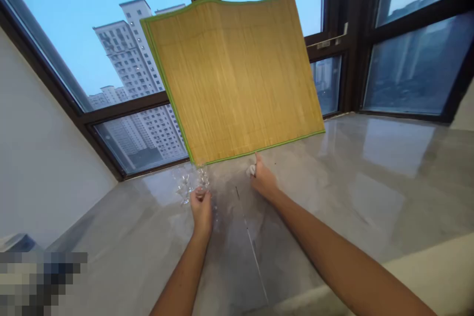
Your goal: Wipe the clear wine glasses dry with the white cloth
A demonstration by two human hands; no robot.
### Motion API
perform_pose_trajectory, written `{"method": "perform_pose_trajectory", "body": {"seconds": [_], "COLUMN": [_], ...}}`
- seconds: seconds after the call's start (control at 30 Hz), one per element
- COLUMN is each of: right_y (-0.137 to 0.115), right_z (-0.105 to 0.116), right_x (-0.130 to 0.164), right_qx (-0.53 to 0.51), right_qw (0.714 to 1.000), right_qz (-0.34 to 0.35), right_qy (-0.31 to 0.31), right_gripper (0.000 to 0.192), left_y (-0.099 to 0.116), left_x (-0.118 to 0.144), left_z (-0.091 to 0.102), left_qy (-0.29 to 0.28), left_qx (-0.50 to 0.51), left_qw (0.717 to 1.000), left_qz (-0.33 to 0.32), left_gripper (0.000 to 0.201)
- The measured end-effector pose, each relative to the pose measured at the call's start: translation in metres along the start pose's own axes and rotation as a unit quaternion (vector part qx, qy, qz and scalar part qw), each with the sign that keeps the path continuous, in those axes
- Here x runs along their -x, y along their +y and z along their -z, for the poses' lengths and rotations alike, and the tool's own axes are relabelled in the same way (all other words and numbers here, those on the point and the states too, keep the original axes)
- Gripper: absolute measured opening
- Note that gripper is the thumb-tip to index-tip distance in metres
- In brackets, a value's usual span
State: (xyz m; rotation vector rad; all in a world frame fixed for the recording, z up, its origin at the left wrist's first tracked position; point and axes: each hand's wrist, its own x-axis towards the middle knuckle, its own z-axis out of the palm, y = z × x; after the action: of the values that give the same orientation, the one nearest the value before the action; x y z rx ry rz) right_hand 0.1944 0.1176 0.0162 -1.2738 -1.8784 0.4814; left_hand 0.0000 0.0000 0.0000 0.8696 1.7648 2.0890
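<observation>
**Two hands at the sill, bamboo mat propped on the glass**

Two bare hands reach forward over a grey marble counter (370, 158) that runs along the window.

Left hand (202, 210): fingers curled round a clear glass item (188, 180), looks like small stemmed glasses, too transparent to count. Glass sits at the mat's lower left corner, touching or just in front of it, cannot tell which.

Right hand (263, 180): partly closed, fingertips pinching something small and white (252, 170) right at the mat's bottom edge. Cannot tell what it is, or whether the hand also grips the mat.

Bamboo mat (233, 79): tan slats, green trim, standing on its lower edge on the counter, tilted, leaning back against the window frame (122, 108).

High-rise towers (129, 54) show through the glass. A white wall (37, 158) is at left.
</observation>
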Motion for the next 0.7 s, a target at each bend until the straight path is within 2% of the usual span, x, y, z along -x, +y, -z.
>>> {"method": "perform_pose_trajectory", "body": {"seconds": [0.1, 0.2, 0.27, 0.33, 0.43, 0.53, 0.7], "right_y": [-0.014, -0.034, -0.045, -0.052, -0.055, -0.053, -0.048], "right_z": [-0.001, -0.002, -0.004, -0.007, -0.011, -0.013, -0.021], "right_x": [0.01, 0.028, 0.041, 0.053, 0.061, 0.06, 0.054], "right_qx": [-0.064, -0.148, -0.196, -0.197, -0.177, -0.178, -0.236], "right_qw": [0.998, 0.986, 0.968, 0.956, 0.945, 0.943, 0.946], "right_qz": [0.017, 0.066, 0.146, 0.212, 0.266, 0.274, 0.221], "right_qy": [0.013, -0.03, -0.05, -0.051, -0.068, -0.066, -0.013], "right_gripper": [0.085, 0.081, 0.08, 0.085, 0.089, 0.087, 0.079], "left_y": [0.004, 0.012, 0.018, 0.023, 0.027, 0.029, 0.03], "left_x": [0.003, 0.006, 0.008, 0.011, 0.016, 0.018, 0.018], "left_z": [0.001, 0.006, 0.009, 0.012, 0.013, 0.012, 0.015], "left_qy": [-0.02, -0.023, -0.024, -0.041, -0.084, -0.102, -0.101], "left_qx": [-0.03, -0.144, -0.272, -0.38, -0.453, -0.484, -0.496], "left_qw": [0.999, 0.984, 0.946, 0.896, 0.848, 0.826, 0.807], "left_qz": [-0.03, -0.105, -0.173, -0.226, -0.26, -0.271, -0.305], "left_gripper": [0.035, 0.034, 0.035, 0.039, 0.047, 0.051, 0.055]}}
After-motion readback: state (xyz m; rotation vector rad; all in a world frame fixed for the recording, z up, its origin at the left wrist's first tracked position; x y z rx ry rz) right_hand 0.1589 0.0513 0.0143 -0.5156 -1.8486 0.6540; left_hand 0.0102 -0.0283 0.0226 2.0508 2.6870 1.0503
